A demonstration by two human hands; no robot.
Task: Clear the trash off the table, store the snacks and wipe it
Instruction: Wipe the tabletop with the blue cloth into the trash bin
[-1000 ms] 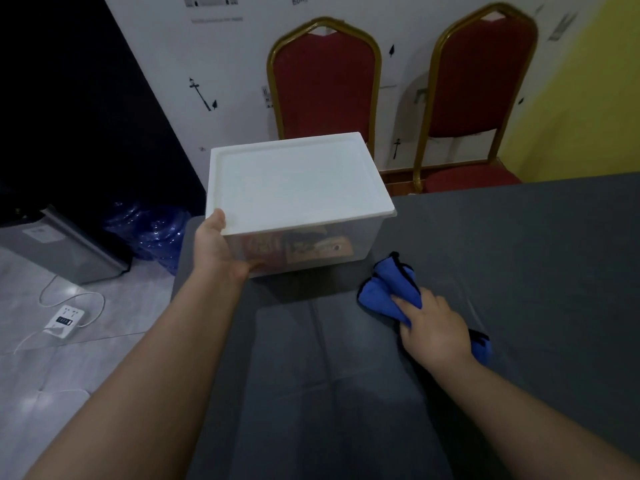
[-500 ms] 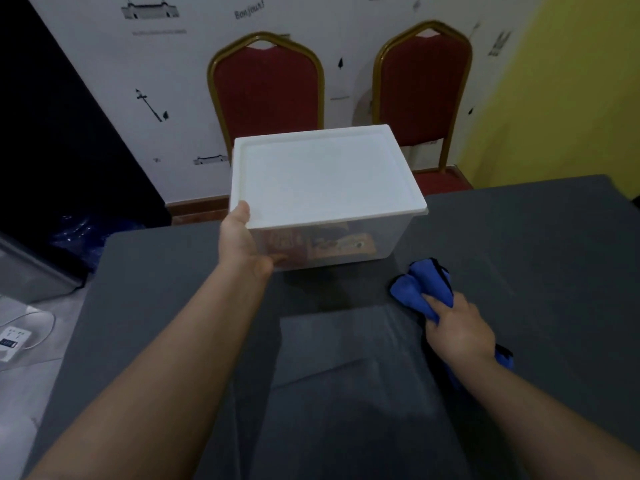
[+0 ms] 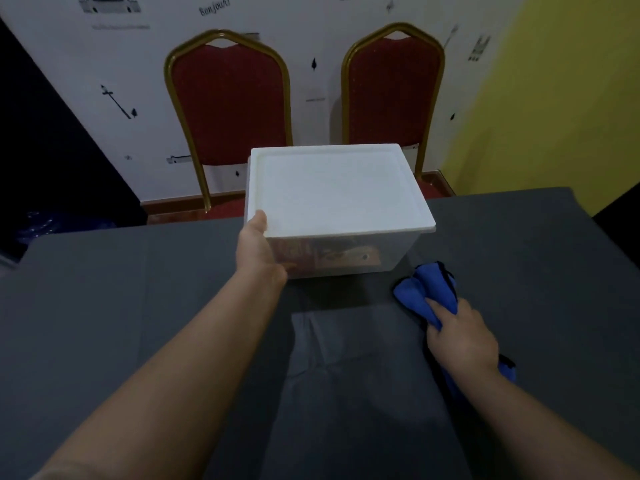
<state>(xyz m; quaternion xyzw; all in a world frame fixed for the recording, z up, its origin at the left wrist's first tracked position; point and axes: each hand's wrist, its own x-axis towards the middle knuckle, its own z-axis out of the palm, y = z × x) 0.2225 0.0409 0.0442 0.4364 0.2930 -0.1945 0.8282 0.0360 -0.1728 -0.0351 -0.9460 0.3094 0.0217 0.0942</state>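
Blue microfibre cloth [image 3: 427, 292] is bunched under the right hand [image 3: 462, 336], fingers curled down over it and pressing it flat to the worktop [image 3: 104, 306]. That grip reads as a wiping hold: palm weight on the cloth, forearm low along the surface.

Left hand [image 3: 258, 252] is wrapped round the near-left corner of the storage box [image 3: 349, 258]: thumb up on the edge of the white lid [image 3: 332, 188], remaining fingers tucked at the box's lower side, mostly hidden. Hand is partly closed around the corner, not a full clench. Can't tell whether the box is lifted clear or just resting at the far edge of the worktop.

Snack packets [image 3: 346, 256] are visible through the translucent wall, lid seated on top, so storing looks done. No loose trash visible on the dark grey surface.

Likely reason for the hold: left hand shifts or steadies the box so the cloth can cover the patch beneath and beside it. Cloth sits just beside the box's near-right corner, not touching it.

Two red chairs [image 3: 230, 102] stand behind, against the wall.
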